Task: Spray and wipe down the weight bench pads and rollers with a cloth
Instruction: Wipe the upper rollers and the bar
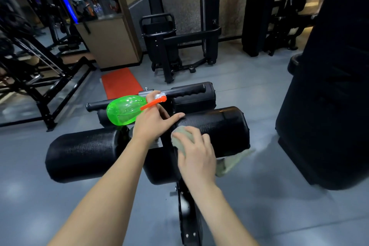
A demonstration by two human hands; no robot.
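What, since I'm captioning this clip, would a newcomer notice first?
The bright green spray bottle stands out first, gripped by the left hand at the centre of the view. Next comes the right hand, holding a pale cloth against the right roller. An orange mat lies on the floor behind.

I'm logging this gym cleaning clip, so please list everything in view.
spray bottle: one, green with orange trigger, above the rollers
cloth: one, grey-green, on right roller
left roller: one, black, near left
right roller: one, black, under cloth
handle bar: one, black, behind rollers
mat: one, orange, floor beyond
left hand: one, bare, grips spray bottle
right hand: one, bare, holds cloth on right roller
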